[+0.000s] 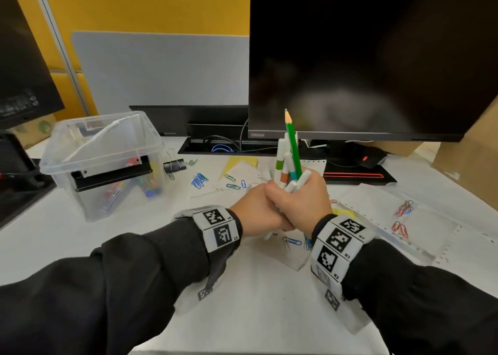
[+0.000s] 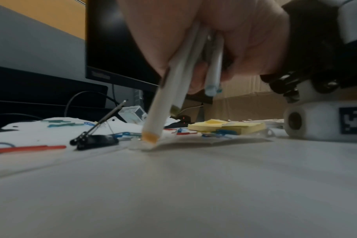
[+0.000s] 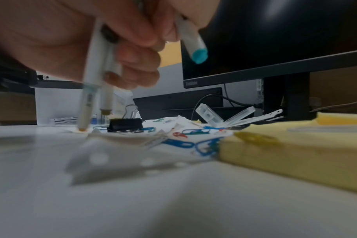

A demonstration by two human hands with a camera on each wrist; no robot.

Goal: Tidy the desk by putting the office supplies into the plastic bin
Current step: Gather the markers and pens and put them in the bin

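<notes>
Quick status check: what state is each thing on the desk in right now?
Bundle of white markers and green pencil: upright, gripped by both hands, one end touching desk.
Left hand: gripping bundle.
Right hand: gripping bundle.
Clear plastic bin: open, partly filled.
Black binder clip: on desk.
Monitor: dark.

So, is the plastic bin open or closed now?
Open: the plastic bin has no lid on top, and supplies are visible inside.
</notes>
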